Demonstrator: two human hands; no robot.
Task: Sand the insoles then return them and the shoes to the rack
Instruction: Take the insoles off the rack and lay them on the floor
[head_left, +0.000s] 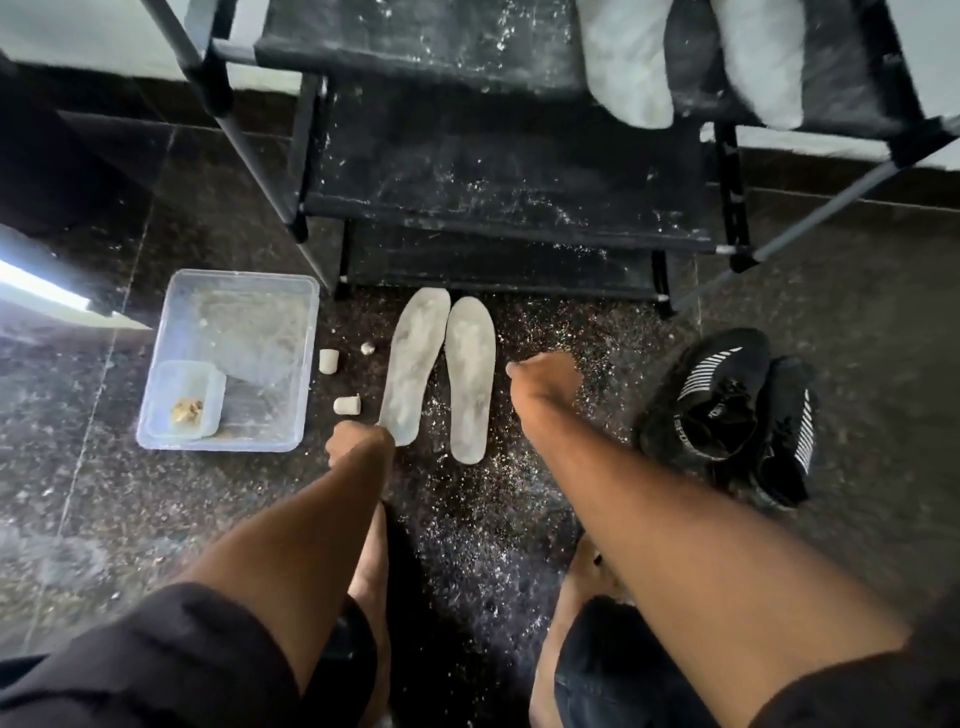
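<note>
Insoles are laid side by side on the dark speckled floor just in front of the rack (498, 208), toes toward it. Left insole (413, 364) and right insole (470, 379) are pale grey-white, chalky and mottled, with worn patches down the middle; they nearly touch at the toe ends. Heel end of the left insole is gripped by the left hand (358, 444), fingers curled at its edge; exact finger placement cannot be made out. Right hand (543, 379) is held just beside the right insole, fingers curled in; whether anything is held cannot be told. Shoes (727, 410) are black knit with white stripes, set together on the floor to the right, well apart from the insoles. Rack shelves are black fabric dusted with white flecks; two more pale insoles (691, 57) are seen on an upper shelf. A clear plastic tray (234, 358) holding a smaller tub (187, 397) sits left, with small white stubs (328, 360) between tray and insoles. White dust is scattered over the floor.
</note>
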